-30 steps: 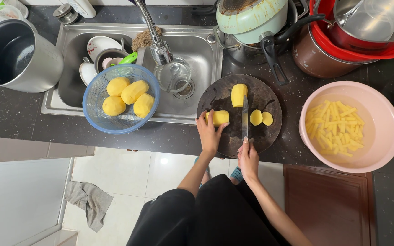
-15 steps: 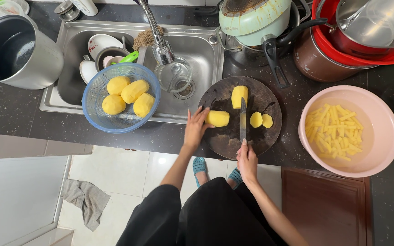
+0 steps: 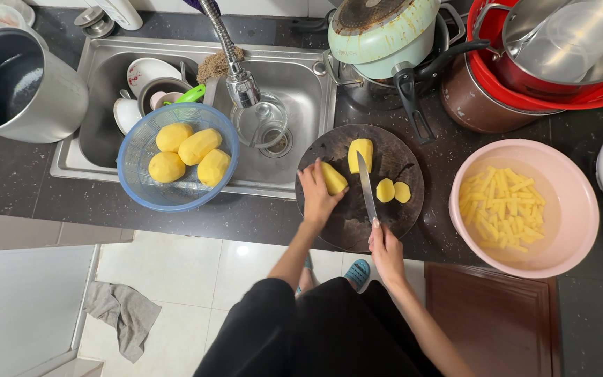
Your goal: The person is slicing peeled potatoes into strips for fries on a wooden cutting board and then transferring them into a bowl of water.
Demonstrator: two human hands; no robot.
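A round dark cutting board [image 3: 347,227] lies on the black counter in front of the sink. My left hand [image 3: 315,195] holds a peeled potato half [image 3: 333,178] on the board's left side. My right hand [image 3: 385,244] grips a knife [image 3: 366,187] by its handle, the blade pointing away across the board's middle. Another potato half [image 3: 360,153] lies at the far side of the board, and two round slices [image 3: 393,191] lie to the right of the blade.
A blue bowl [image 3: 141,188] with several peeled potatoes sits on the sink's edge. A pink bowl [image 3: 581,202] of potato sticks stands to the right. Dishes fill the sink [image 3: 301,91]. Pots crowd the back, and a steel pot [image 3: 15,87] is at far left.
My left hand left the potato half, slid off the board's left edge, then returned and took hold of it again. The knife stayed about where it was.
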